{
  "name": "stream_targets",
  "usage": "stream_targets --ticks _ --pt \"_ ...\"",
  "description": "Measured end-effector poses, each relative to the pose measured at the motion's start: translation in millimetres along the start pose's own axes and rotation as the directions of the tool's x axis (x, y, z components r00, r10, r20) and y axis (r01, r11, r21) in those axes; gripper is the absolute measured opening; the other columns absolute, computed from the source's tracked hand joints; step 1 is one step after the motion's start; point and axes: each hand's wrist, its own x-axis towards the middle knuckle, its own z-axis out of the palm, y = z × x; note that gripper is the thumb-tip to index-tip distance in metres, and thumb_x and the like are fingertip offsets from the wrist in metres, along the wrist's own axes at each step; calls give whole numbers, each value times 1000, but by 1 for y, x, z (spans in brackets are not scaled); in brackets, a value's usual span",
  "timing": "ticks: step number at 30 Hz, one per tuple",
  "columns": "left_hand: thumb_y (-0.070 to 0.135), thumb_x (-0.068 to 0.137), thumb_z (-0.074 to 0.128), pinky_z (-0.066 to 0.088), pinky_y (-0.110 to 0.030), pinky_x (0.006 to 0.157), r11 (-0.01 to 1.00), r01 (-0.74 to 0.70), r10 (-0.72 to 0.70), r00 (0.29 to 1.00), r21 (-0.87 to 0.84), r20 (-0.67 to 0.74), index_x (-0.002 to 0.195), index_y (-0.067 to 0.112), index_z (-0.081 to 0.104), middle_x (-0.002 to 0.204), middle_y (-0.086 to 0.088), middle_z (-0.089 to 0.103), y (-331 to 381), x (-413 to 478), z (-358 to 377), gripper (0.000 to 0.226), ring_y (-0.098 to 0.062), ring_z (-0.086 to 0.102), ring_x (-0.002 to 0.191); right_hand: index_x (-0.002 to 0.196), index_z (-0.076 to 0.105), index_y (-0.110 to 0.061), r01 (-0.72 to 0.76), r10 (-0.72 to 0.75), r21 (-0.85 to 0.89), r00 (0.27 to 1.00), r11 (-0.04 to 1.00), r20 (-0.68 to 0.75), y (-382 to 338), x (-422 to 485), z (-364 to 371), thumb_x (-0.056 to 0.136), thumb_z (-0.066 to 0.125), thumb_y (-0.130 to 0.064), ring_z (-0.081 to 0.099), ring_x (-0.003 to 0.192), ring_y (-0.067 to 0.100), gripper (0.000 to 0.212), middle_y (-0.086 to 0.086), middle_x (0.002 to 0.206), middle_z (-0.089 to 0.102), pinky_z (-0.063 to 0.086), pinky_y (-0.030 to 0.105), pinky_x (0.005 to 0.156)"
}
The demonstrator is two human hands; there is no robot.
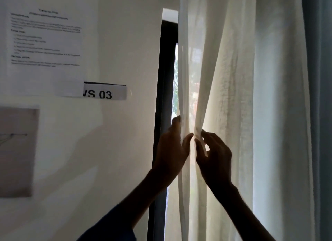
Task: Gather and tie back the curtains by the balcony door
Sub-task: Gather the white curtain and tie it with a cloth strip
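Note:
A sheer white curtain (231, 82) hangs in front of the balcony door, backlit by daylight. Its left edge is pulled into a narrow bunch at the middle of the view. My left hand (170, 151) grips that left edge, with fingers behind the cloth and the thumb in front. My right hand (213, 154) pinches the fold just to the right, touching the same bunch. Both hands are dark against the light. No tie-back is visible.
The door's dark frame (162, 89) stands just left of the curtain. On the white wall to the left hang a printed sheet (45, 41), a label reading "WS 03" (105, 92) and a grey paper (17, 151). A darker bluish drape (321, 115) hangs at the far right.

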Motion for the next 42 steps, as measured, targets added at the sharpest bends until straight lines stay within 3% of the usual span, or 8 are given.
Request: stream_targets --ticks 3,7,12,14,24,32,38,42 --pt "30 86 79 26 8 92 999 -6 2 994 -36 -105 142 9 43 133 -6 64 6 -14 7 69 -7 58 120 115 72 -6 18 -19 -66 1000 998 -3 1 -11 -5 88 75 -9 72 84 17 27 6 107 74 58 24 71" --pt "16 92 73 34 5 92 979 -135 122 988 -154 -93 151 18 23 149 15 41 7 -22 12 78 28 36 119 117 72 -9 32 -29 -92 999 995 29 6 -15 -12 91 73 -12 70 79 14 27 3 110 73 56 22 63" --pt "16 97 62 48 -1 83 975 -180 178 984 -131 -32 143 20 36 116 -1 69 3 -32 24 53 -9 69 90 119 71 -13 15 -9 -175 999 984 34 12 -17 -23 94 70 -18 68 73 17 26 1 111 72 56 27 59" --pt "22 99 56 57 -13 80 971 -144 150 988 -189 18 138 17 43 107 -5 73 3 -37 28 42 -10 73 87 114 73 -9 37 -29 -204 999 978 43 11 -21 -24 92 68 -24 73 82 23 27 7 111 73 60 30 64" --pt "13 98 61 58 -14 79 962 76 -45 991 -261 122 136 9 58 111 -2 75 4 -58 39 39 -10 73 95 132 65 -10 145 -76 -343 975 928 207 19 -50 -32 67 91 -3 70 85 22 70 11 119 67 50 22 54" --pt "40 90 71 59 -16 63 911 248 -240 969 -329 65 113 18 63 81 9 74 18 -47 32 34 5 69 64 127 64 -4 185 -80 -341 951 922 299 11 -60 -32 76 83 -7 66 95 22 54 12 132 57 58 28 54" --pt "9 95 64 51 -9 53 907 247 -237 969 -340 72 122 11 43 68 6 63 11 -39 38 35 3 68 61 140 57 -17 212 -129 -147 889 966 439 17 -60 -49 91 64 -35 54 117 14 52 4 141 48 60 32 72" --pt "-5 93 56 45 -10 48 946 141 -138 990 -292 34 132 7 35 53 5 44 4 -45 36 45 -5 58 49 113 73 -13 162 -113 -127 940 979 322 21 -52 -64 91 70 -30 59 111 19 28 8 138 53 60 33 77"
